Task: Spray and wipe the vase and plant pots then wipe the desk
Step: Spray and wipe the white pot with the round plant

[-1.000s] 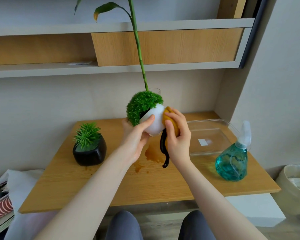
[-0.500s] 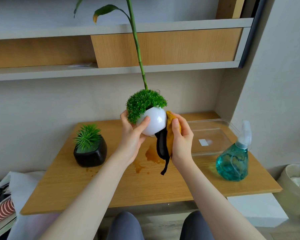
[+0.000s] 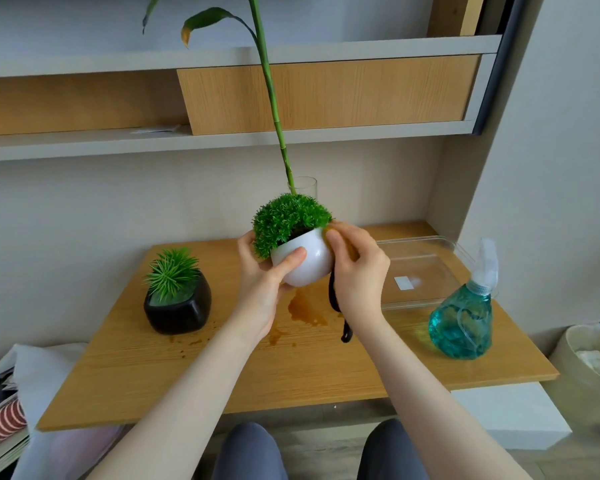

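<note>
Both hands meet at mid-frame around a round white pot (image 3: pixel 303 265) of bushy green foliage, held tilted above a wooden desk (image 3: pixel 291 368). Left hand (image 3: pixel 262 289) cups the pot from below and behind, its thumb curled across the white front. Right hand (image 3: pixel 355 271) presses a yellow cloth (image 3: pixel 329 230) against the pot's right side near the rim, fingers curled round the fabric; only a sliver of yellow shows above the fingers, and a dark strip (image 3: pixel 336 313) of it hangs down past the wrist.

Below the pot, brown wet patches (image 3: pixel 303 308) mark the desk's middle. At centre left of the frame a black pot (image 3: pixel 177 306) with spiky green leaves stands on the desk, small brown drops on the wood in front of it. Behind the white pot, a clear glass vase (image 3: pixel 305 187) holds a tall green stalk that rises out of the top of the frame. At right, a clear plastic tray (image 3: pixel 426 268) lies on the desk, and just beside its near right corner stands a teal spray bottle (image 3: pixel 461 323) with a pale trigger head.
</note>
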